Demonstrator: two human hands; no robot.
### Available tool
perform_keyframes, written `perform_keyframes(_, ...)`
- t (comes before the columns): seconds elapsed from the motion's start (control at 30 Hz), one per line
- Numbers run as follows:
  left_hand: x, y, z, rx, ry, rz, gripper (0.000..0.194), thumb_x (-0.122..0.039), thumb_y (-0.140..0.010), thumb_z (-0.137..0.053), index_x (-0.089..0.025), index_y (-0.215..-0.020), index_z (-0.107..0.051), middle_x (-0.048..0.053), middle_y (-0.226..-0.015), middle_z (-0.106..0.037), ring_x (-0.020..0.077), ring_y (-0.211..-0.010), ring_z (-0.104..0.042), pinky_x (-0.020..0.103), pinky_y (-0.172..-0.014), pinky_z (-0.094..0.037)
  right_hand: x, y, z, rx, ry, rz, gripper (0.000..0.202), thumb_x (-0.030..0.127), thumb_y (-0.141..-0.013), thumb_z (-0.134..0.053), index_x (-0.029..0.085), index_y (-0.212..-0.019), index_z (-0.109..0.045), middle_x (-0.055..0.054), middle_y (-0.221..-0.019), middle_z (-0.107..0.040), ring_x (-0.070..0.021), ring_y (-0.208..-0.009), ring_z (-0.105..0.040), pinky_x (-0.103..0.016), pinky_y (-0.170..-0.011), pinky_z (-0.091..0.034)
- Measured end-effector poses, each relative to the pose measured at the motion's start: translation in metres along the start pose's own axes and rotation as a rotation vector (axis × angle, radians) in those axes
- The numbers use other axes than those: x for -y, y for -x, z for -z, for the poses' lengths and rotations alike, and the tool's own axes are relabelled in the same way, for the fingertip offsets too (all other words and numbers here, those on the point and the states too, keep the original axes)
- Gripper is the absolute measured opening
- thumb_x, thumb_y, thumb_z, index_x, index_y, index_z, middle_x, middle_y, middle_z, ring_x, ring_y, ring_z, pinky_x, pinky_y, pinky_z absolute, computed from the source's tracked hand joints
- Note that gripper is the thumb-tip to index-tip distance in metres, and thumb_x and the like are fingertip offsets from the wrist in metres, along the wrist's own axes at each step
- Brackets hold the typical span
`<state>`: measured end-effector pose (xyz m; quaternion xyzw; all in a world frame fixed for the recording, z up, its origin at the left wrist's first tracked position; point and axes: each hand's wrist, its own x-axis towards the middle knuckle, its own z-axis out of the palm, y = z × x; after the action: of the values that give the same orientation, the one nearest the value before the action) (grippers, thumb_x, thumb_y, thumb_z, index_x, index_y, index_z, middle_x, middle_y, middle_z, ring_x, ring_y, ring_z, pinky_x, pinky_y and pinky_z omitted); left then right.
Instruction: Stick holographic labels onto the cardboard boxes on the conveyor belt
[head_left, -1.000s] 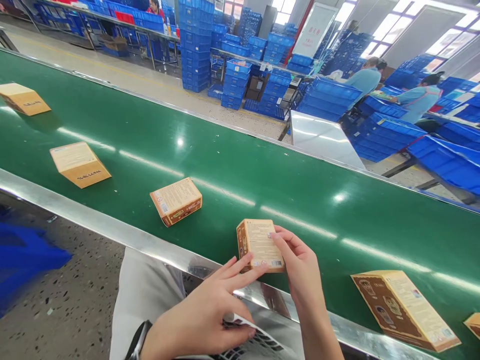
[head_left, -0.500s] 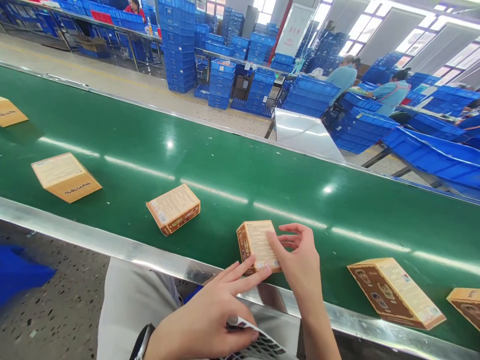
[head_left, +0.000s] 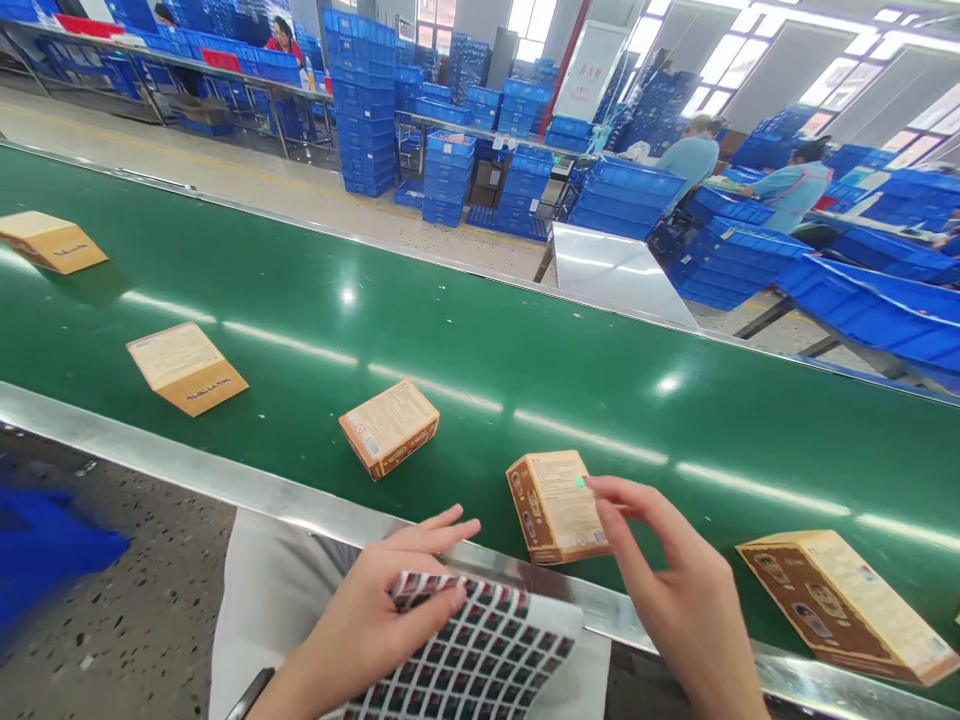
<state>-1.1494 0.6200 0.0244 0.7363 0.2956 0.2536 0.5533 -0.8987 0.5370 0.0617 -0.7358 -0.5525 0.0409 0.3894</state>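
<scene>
In my left hand [head_left: 397, 605] is a sheet of small dark stickers [head_left: 480, 650] on white backing, gripped between thumb and fingers over my lap. A brown and cream printed box [head_left: 555, 515] lies in front of me on the green conveyor belt, near its metal edge. My right hand [head_left: 671, 570] is at the right side of this box, thumb and index finger slightly apart, the index fingertip at its top face. Beside that fingertip a small bright green spot [head_left: 580, 482] shows on the box; it looks like a sticker.
Similar boxes lie along the green belt [head_left: 450, 340]: one box [head_left: 390, 425] just left, two boxes farther left, and a larger-looking box [head_left: 847, 600] at right. Beyond stand a metal table [head_left: 615, 275], stacked blue crates [head_left: 360, 110] and seated people. A blue object lies lower left.
The boxes have shifted right in view. My left hand has come off the near box and the sticker sheet now shows more fully. A green spot has appeared by my right index finger.
</scene>
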Motion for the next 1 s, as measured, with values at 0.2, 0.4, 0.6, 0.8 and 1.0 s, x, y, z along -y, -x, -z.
perform_keyframes(0.2, 0.005, 0.009, 0.007, -0.214, -0.086, 0.007, 0.025, -0.028, -0.094, -0.061, -0.024, -0.073, -0.075, 0.003, -0.129, -0.073, 0.0309, -0.133, -0.059, 0.048, -0.108, -0.053, 0.029, 0.017, -0.019, 0.096, 0.094, 0.571, 0.016, 0.019, -0.103, -0.051, 0.021, -0.105, -0.067, -0.009, -0.108, -0.076, -0.0231, -0.099, -0.071, -0.036, -0.085, -0.058)
perform_keyframes(0.4, 0.002, 0.008, 0.006, -0.242, -0.119, -0.040, 0.023, -0.026, -0.095, -0.060, -0.027, -0.078, -0.076, 0.001, -0.128, -0.074, 0.0289, -0.132, -0.060, 0.047, -0.108, -0.053, 0.034, 0.015, -0.035, 0.108, 0.107, 0.575, 0.016, 0.012, -0.102, -0.050, 0.021, -0.101, -0.064, -0.010, -0.110, -0.074, -0.0263, -0.107, -0.068, -0.041, -0.088, -0.055)
perform_keyframes(0.6, 0.000, 0.010, 0.014, -0.281, -0.084, -0.025, 0.020, -0.024, -0.092, -0.064, -0.025, -0.076, -0.076, 0.002, -0.123, -0.076, 0.0286, -0.126, -0.065, 0.044, -0.106, -0.055, 0.027, 0.006, -0.027, 0.251, -0.181, 0.354, 0.012, 0.019, -0.099, -0.055, 0.026, -0.093, -0.062, -0.006, -0.108, -0.075, -0.0231, -0.106, -0.069, -0.035, -0.087, -0.058)
perform_keyframes(0.8, -0.014, 0.020, 0.026, 0.001, 0.023, -0.225, 0.013, -0.013, -0.084, -0.074, -0.026, -0.084, -0.078, -0.002, -0.106, -0.082, 0.0220, -0.110, -0.074, 0.031, -0.098, -0.058, 0.008, -0.038, -0.074, 0.123, -0.411, -0.273, 0.056, 0.055, -0.088, -0.060, 0.022, -0.132, -0.052, -0.015, -0.124, -0.069, -0.0293, -0.110, -0.068, -0.047, -0.089, -0.056)
perform_keyframes(1.0, -0.017, 0.026, 0.026, 0.046, -0.104, -0.289, 0.014, -0.011, -0.082, -0.078, -0.024, -0.085, -0.079, 0.000, -0.123, -0.077, 0.0257, -0.130, -0.062, 0.034, -0.109, -0.052, 0.005, -0.082, -0.110, 0.517, -0.554, -0.142, 0.082, 0.038, -0.079, -0.067, 0.029, -0.154, -0.035, -0.007, -0.137, -0.063, -0.0262, -0.122, -0.061, -0.049, -0.109, -0.043)
